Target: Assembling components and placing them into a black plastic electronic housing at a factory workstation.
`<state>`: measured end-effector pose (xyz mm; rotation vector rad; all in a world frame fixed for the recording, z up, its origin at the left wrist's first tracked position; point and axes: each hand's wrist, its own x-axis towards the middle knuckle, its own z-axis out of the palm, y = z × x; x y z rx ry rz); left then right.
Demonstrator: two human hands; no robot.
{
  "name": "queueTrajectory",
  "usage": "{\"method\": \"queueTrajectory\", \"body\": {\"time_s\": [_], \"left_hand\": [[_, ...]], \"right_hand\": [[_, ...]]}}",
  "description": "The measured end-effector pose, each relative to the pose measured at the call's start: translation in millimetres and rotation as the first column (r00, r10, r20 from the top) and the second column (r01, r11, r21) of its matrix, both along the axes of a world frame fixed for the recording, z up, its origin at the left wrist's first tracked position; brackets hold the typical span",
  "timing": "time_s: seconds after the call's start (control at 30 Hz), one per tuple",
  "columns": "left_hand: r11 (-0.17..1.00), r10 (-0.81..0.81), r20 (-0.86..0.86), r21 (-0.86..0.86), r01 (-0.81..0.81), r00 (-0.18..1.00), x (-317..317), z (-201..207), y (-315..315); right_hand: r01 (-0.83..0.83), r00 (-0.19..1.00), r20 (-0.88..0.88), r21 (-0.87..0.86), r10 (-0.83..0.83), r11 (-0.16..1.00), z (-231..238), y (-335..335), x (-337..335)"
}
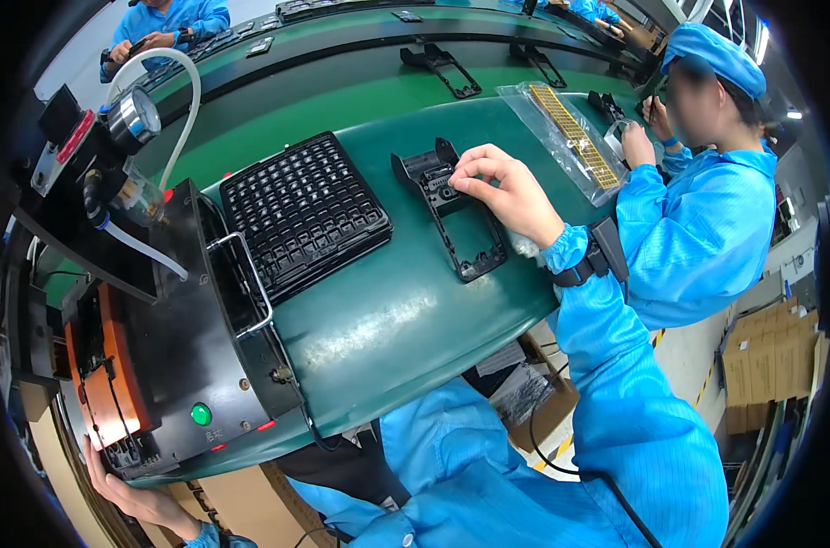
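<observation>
A black plastic frame (470, 260) with a long opening lies on the green mat, right of centre. Over its upper end is my right hand (511, 190), thumb and forefinger pinched together by a detailed inset. Whatever they hold, if anything, is too small to make out. At the lower left, my left hand (141, 500) rests against the near corner of a black bench machine (200, 342), below its orange block (113, 365). Its fingers are stretched out, and no held thing shows.
A stacked black tray (296, 205) of small parts sits between machine and frame. Beyond are a bagged yellow strip (575, 137) and a conveyor (342, 108) carrying similar frames. A co-worker in blue (707, 219) works at the right. A cardboard box (552, 416) stands below the table.
</observation>
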<state>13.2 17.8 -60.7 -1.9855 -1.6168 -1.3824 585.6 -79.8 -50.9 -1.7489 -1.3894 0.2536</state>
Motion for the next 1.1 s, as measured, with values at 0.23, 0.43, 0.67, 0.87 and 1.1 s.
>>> {"method": "queueTrajectory", "body": {"time_s": [0.23,0.43,0.67,0.87,1.1], "left_hand": [[1.000,0.016,-0.018,-0.003,-0.016,1.000,1,0,-1],[1.000,0.013,-0.008,-0.002,-0.013,1.000,-4,-2,1],[1.000,0.007,0.013,-0.009,-0.007,1.000,-5,-4,2],[1.000,0.008,-0.005,-0.008,-0.008,1.000,-1,-3,2],[1.000,-0.028,0.051,-0.003,0.028,0.998,-2,16,-12]], "right_hand": [[-0.011,0.999,-0.041,-0.001,0.011,1.000,-5,1,4],[-0.025,0.998,-0.063,-0.019,0.024,1.000,-6,0,4],[-0.020,0.998,-0.059,-0.078,0.015,0.997,-1,-1,1],[0.029,0.999,0.034,-0.120,-0.025,0.992,7,3,5],[-0.101,0.993,0.067,0.039,0.098,0.994,18,6,11]]}}
